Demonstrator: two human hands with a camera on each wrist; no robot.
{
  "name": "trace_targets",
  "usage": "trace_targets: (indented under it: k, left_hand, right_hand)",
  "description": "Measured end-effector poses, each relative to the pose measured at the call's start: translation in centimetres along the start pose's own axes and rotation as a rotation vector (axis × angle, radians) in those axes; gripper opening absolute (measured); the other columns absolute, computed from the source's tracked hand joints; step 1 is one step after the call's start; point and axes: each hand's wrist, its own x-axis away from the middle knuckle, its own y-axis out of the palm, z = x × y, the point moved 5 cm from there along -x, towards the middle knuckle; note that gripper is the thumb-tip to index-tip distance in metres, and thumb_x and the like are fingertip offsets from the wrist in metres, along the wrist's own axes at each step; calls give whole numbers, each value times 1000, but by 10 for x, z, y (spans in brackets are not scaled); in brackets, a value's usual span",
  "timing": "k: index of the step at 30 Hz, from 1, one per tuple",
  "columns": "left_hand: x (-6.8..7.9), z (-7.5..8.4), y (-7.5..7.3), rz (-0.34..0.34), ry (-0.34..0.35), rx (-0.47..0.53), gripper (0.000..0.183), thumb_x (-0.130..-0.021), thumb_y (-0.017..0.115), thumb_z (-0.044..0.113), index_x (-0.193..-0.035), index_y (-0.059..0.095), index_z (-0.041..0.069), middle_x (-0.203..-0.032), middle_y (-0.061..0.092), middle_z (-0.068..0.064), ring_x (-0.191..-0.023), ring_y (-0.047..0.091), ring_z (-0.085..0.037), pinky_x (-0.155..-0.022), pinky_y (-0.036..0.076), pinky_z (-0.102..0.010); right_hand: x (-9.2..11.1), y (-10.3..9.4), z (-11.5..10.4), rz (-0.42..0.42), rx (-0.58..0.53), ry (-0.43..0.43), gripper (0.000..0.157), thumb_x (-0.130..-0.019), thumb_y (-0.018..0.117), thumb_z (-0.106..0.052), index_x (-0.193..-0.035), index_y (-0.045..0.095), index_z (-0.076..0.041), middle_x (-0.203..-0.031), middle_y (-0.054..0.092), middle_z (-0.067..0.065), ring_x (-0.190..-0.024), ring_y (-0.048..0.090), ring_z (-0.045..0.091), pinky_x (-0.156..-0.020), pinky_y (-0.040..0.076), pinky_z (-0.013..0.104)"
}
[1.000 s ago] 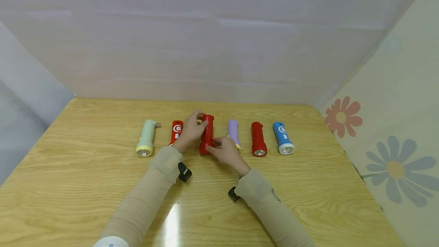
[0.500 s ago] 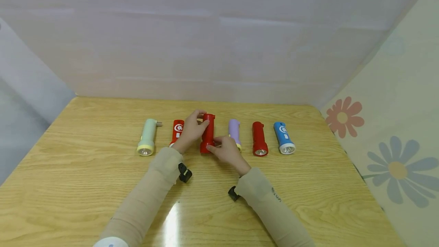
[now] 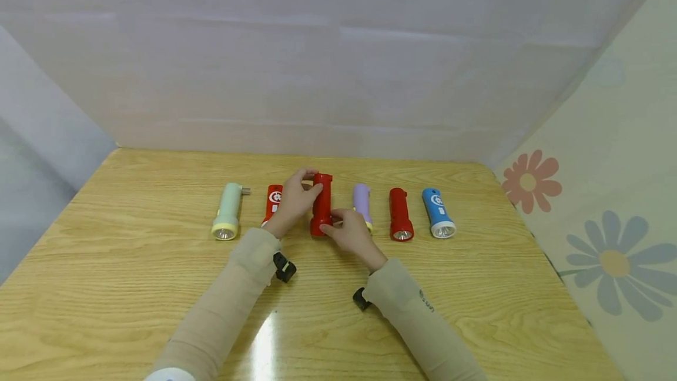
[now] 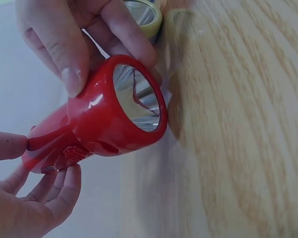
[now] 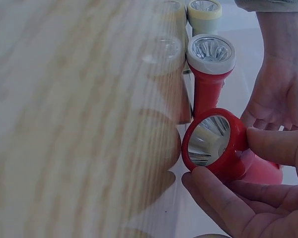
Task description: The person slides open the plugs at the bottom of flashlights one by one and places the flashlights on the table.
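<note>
A red flashlight (image 3: 321, 203) lies between both hands at the middle of the row, its lens end toward the person. Its tail end is held by my left hand (image 3: 296, 199), thumb on one side and fingers on the other. My right hand (image 3: 353, 234) pinches the lens end between thumb and fingers. The left wrist view shows the shiny reflector inside the red head (image 4: 139, 96) and a ridged switch (image 4: 75, 153) near the left fingers. In the right wrist view the rim (image 5: 187, 144) is close to the tabletop; whether they touch I cannot tell.
Left of the hands lie a pale green flashlight (image 3: 228, 210) with a metal plug sticking out and a red-and-white flashlight (image 3: 273, 201), partly hidden. To the right are a purple flashlight (image 3: 361, 200), another red one (image 3: 399, 213) and a blue one (image 3: 436, 210). The wooden table (image 3: 132, 263) meets white sheeting behind.
Both hands keep their hold on the red flashlight. It has shifted very slightly up and to the right in the head view, which has itself shifted a little. The other flashlights stay in place.
</note>
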Motion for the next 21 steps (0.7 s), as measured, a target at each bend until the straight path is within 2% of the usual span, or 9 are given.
trace_targets:
  k: [17,21]
  left_hand:
    - [6,5,-2,30,87,55,33,-87,59,3,-119,53,2,-117,55,-14,-96,56,-31,-78,49,-39]
    - [6,2,-3,49,77,71,33,-85,61,4,-118,54,2,-115,56,-15,-96,57,-31,-79,49,-39]
  right_hand:
    - [0,0,-1,0,-49,-5,35,-82,67,-10,-113,59,6,-102,64,16,-87,64,27,-76,51,35]
    - [1,0,-2,-6,-44,-17,35,-83,67,-10,-113,59,5,-103,63,16,-87,63,27,-76,51,36]
